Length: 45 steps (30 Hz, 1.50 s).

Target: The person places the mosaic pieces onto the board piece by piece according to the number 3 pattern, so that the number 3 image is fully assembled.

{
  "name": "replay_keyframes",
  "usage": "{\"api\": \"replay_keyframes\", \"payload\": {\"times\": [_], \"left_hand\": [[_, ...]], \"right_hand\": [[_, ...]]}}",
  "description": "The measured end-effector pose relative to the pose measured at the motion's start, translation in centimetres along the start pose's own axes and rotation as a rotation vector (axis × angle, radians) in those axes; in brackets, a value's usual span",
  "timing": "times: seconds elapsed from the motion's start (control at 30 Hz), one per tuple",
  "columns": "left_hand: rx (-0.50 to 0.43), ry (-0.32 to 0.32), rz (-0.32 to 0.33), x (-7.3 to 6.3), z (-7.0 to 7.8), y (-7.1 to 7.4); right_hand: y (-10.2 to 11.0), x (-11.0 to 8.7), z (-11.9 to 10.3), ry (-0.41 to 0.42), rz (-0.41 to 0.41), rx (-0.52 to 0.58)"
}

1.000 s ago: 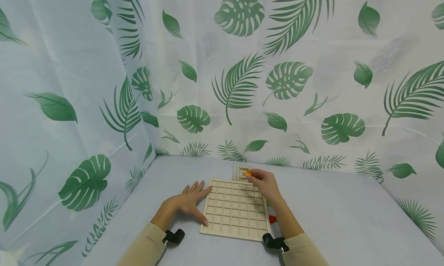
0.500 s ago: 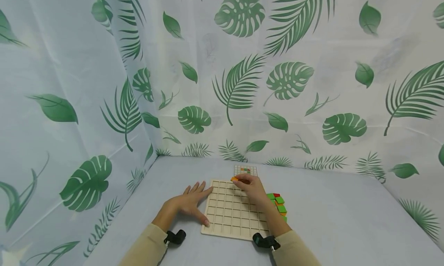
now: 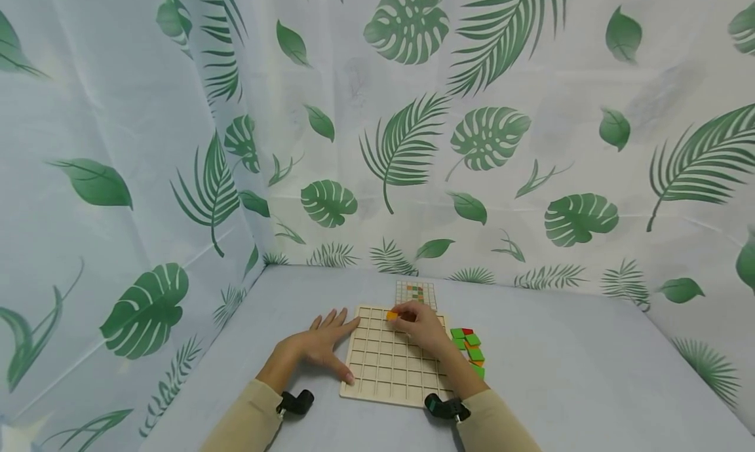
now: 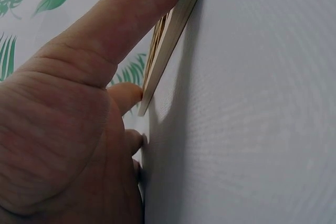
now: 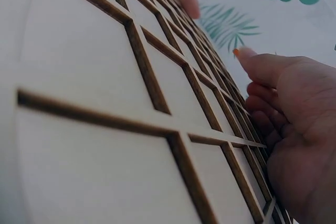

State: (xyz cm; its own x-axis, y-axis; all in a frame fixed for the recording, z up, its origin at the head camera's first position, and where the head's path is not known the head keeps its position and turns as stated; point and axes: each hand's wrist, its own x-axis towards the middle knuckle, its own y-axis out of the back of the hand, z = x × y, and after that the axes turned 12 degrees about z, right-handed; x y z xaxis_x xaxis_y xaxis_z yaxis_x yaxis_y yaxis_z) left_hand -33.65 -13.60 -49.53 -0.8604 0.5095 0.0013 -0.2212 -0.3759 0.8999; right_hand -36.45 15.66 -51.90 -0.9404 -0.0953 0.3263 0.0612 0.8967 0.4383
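Note:
A square wooden grid board [image 3: 377, 360] with raised ridges between its cells lies on the table. My left hand [image 3: 321, 342] is spread at its left side, the thumb and index finger touching the edge; in the left wrist view the thumb [image 4: 131, 14] rests against the board's wooden side [image 4: 176, 32]. My right hand [image 3: 420, 327] pinches a small orange tile [image 3: 392, 315] over the board's far row. In the right wrist view just a sliver of the orange tile [image 5: 236, 52] shows at the fingertips, and the other fingers are curled toward the palm.
Loose green, red and orange tiles [image 3: 474, 354] lie in a heap right of the board, partly behind the right forearm. Beyond the board's far edge is a small printed grid card [image 3: 429, 296] with coloured squares. A leaf-patterned curtain [image 3: 495, 177] stands behind the table.
My right hand has carried the orange tile from near the card leftward and toward me, over the board's far row. More of the heap now shows. The left hand stays put.

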Motion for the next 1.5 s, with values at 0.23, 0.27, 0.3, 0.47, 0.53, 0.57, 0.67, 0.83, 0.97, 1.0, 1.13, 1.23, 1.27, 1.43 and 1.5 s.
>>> {"api": "replay_keyframes", "payload": {"times": [0.23, 0.27, 0.3, 0.47, 0.53, 0.57, 0.67, 0.83, 0.97, 1.0, 1.13, 1.23, 1.27, 1.43, 1.5], "left_hand": [[-0.012, 0.01, -0.012, -0.1, -0.15, 0.02], [-0.011, 0.01, -0.012, -0.1, -0.18, 0.0], [-0.012, 0.011, -0.013, -0.1, -0.19, 0.01], [-0.017, 0.014, -0.007, -0.19, -0.1, 0.11], [-0.014, 0.016, -0.005, -0.18, -0.11, 0.08], [-0.012, 0.016, -0.003, -0.17, -0.12, 0.06], [-0.012, 0.015, 0.003, -0.12, -0.16, 0.01], [-0.017, 0.02, 0.005, -0.05, -0.08, -0.04], [-0.022, 0.023, 0.004, -0.09, 0.04, 0.07], [-0.024, 0.023, 0.004, -0.12, 0.08, 0.11], [-0.023, 0.021, 0.003, -0.25, 0.2, 0.2], [-0.021, 0.019, 0.004, -0.29, 0.23, 0.22], [-0.021, 0.019, 0.004, -0.3, 0.24, 0.22], [-0.021, 0.02, 0.003, -0.27, 0.28, 0.16], [-0.017, 0.022, 0.003, -0.24, 0.26, 0.11]], "right_hand": [[-0.34, -0.01, 0.19, 0.039, -0.019, -0.069], [-0.38, 0.01, 0.19, 0.046, -0.022, -0.074], [-0.41, 0.05, 0.16, 0.047, -0.025, -0.08], [-0.48, 0.1, -0.04, 0.1, -0.033, -0.127], [-0.43, 0.07, -0.14, 0.115, -0.038, -0.139], [-0.4, 0.04, -0.2, 0.12, -0.042, -0.143], [-0.32, -0.07, -0.4, 0.14, -0.047, -0.14], [-0.33, -0.1, -0.57, 0.134, -0.056, -0.153], [-0.47, -0.08, -0.57, 0.121, -0.06, -0.156], [-0.52, -0.07, -0.56, 0.124, -0.06, -0.156], [-0.61, -0.15, -0.69, 0.134, -0.062, -0.163], [-0.64, -0.19, -0.78, 0.138, -0.066, -0.162], [-0.65, -0.2, -0.8, 0.138, -0.066, -0.161], [-0.67, -0.17, -0.7, 0.127, -0.067, -0.159], [-0.68, -0.14, -0.68, 0.119, -0.069, -0.159]]}}
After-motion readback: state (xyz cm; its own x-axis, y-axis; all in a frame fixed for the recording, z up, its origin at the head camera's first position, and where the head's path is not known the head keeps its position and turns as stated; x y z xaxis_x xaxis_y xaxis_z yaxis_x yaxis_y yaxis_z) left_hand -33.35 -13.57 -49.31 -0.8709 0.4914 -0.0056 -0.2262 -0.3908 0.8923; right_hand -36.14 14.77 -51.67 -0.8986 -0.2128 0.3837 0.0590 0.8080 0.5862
